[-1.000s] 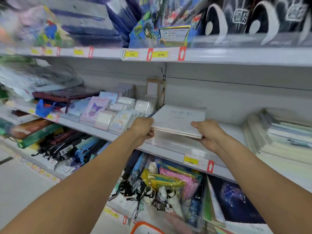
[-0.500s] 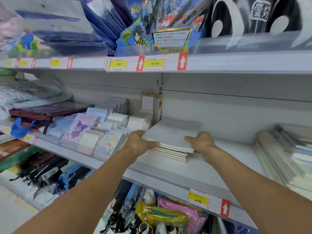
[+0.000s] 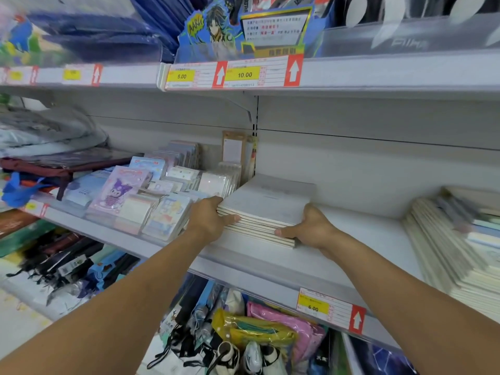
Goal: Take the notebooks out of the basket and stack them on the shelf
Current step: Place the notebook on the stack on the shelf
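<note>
A stack of several thin white notebooks (image 3: 267, 204) lies flat on the white middle shelf (image 3: 351, 239), pushed back toward the rear wall. My left hand (image 3: 211, 220) grips the stack's left front corner, thumb across the front edges. My right hand (image 3: 311, 228) holds the right front corner, fingers curled against the page edges. The basket is out of view.
Packs of small character notepads (image 3: 130, 196) crowd the shelf just left of the stack. A tall slanted pile of notebooks (image 3: 460, 239) fills the right end. A price rail (image 3: 330, 309) lines the shelf front. Umbrellas and pouches (image 3: 257, 328) sit on the shelf below.
The notebooks were held above the shelf a second ago; now they lie on the stack, pushed further back. Both hands stayed on the front corners.
</note>
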